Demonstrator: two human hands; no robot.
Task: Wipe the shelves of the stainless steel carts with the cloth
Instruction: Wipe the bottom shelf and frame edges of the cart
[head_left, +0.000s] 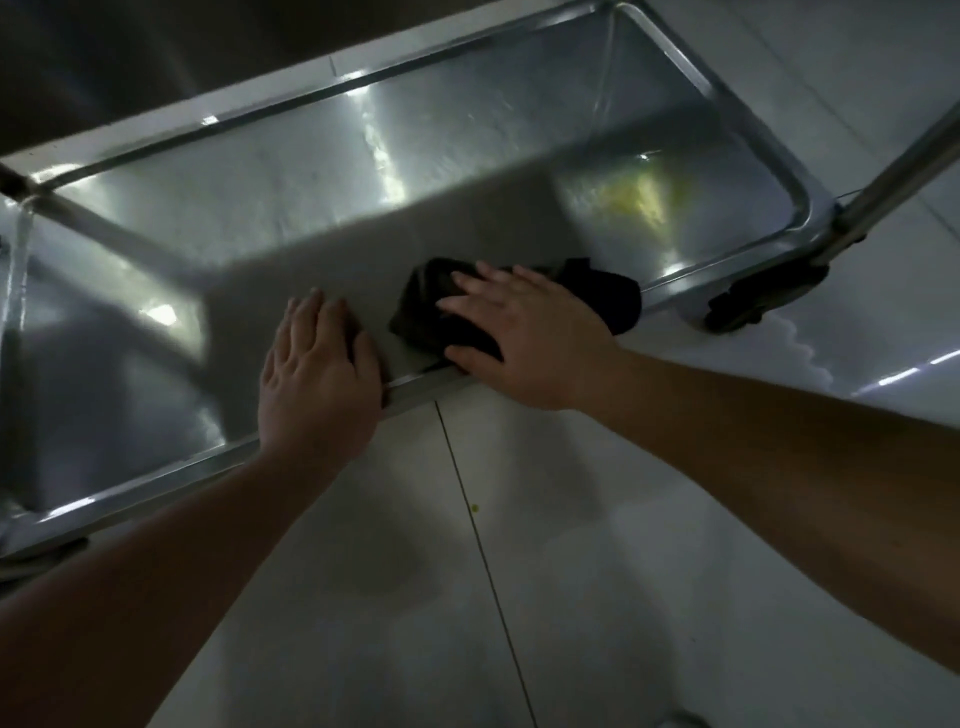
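Note:
A low stainless steel cart shelf (322, 171) with a raised rim fills the upper half of the head view. A dark crumpled cloth (613, 299) lies on the shelf near its front edge. My right hand (524, 338) presses flat on the cloth, fingers spread, thumb at the rim. My left hand (317, 379) rests flat on the shelf's front rim, left of the cloth, with nothing in it. A yellowish smear (631, 200) shows on the shelf surface at the right end.
A slanted metal cart post (898, 171) rises at the right corner above a black caster wheel (763, 296). Another post (104, 228) crosses the shelf's left side. Pale tiled floor (519, 597) lies below my arms.

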